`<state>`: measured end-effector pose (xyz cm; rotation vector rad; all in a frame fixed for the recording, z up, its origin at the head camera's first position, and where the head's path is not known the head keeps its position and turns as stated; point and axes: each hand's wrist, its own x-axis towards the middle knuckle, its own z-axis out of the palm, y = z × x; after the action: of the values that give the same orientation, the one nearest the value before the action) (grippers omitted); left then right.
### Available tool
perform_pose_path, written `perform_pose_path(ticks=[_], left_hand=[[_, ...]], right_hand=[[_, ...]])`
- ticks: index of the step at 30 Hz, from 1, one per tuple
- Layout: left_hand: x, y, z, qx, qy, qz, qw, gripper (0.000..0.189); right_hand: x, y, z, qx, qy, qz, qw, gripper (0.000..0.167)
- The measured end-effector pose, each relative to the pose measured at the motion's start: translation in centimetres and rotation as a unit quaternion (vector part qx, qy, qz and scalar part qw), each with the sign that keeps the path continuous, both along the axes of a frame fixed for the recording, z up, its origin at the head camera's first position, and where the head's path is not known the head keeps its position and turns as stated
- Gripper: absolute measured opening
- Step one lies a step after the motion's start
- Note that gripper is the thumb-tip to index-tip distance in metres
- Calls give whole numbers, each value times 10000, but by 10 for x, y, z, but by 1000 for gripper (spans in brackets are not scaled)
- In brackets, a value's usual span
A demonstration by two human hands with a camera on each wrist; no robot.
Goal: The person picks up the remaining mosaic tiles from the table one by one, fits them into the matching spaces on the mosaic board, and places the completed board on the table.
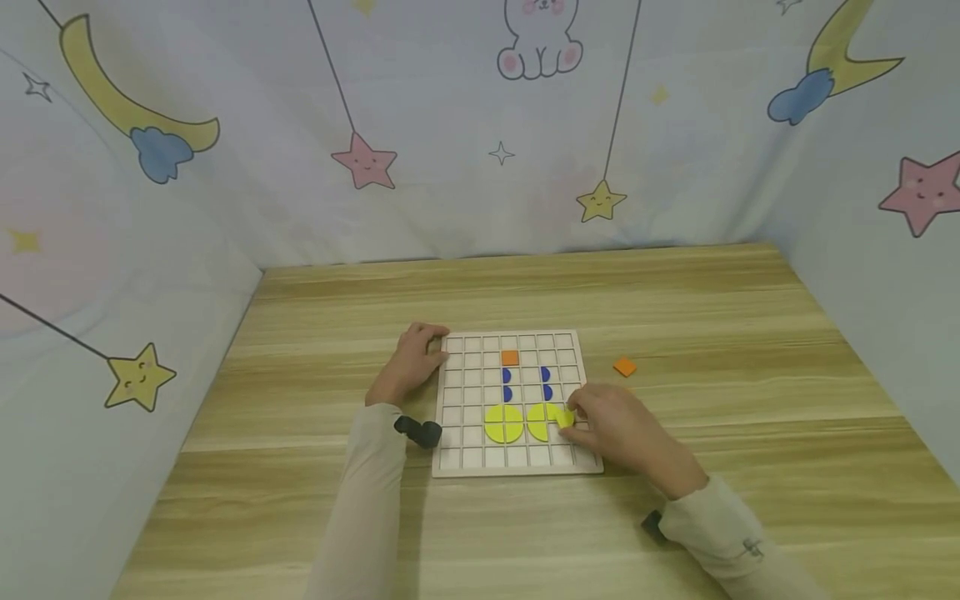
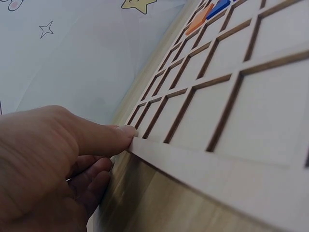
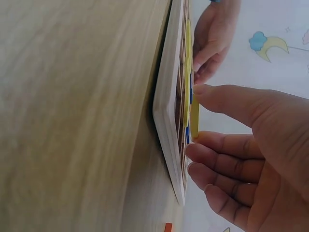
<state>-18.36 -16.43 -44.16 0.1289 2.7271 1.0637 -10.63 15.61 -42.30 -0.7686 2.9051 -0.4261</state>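
Observation:
A pale wooden grid board [image 1: 452,460] lies on the table between the two hands. Thumb and forefinger of my right hand [image 1: 618,425] pinch a yellow quarter-circle tile [image 3: 195,117] just over the board's lower right. Beside it sits a three-quarter yellow circle [image 1: 538,423], and further left a whole yellow circle [image 1: 503,423]. Above these are several blue half-circle tiles [image 1: 546,375] and one orange square tile [image 1: 510,357]. At the board's upper left edge, my left hand [image 1: 408,362] touches the rim [image 2: 159,157] with its thumb tip; its other fingers lie beside the edge.
A loose orange square tile [image 1: 625,367] lies on the wooden table [image 1: 525,533] to the right of the board. Part of another orange piece peeks out by the right hand. Printed curtains [image 1: 465,208] enclose the table at the back and sides.

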Motion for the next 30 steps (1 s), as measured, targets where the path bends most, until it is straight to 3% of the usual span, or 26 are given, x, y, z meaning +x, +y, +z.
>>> perform_pose_path(ticks=[10,30], left_hand=[[0,-1,-2,3,-51,8,10000,44],[0,0,0,-18,-46,33,10000,44]], right_hand=[[3,-3,-4,-19,-59,121,9999,32],[3,-2,0,-242,135,458,9986,5]])
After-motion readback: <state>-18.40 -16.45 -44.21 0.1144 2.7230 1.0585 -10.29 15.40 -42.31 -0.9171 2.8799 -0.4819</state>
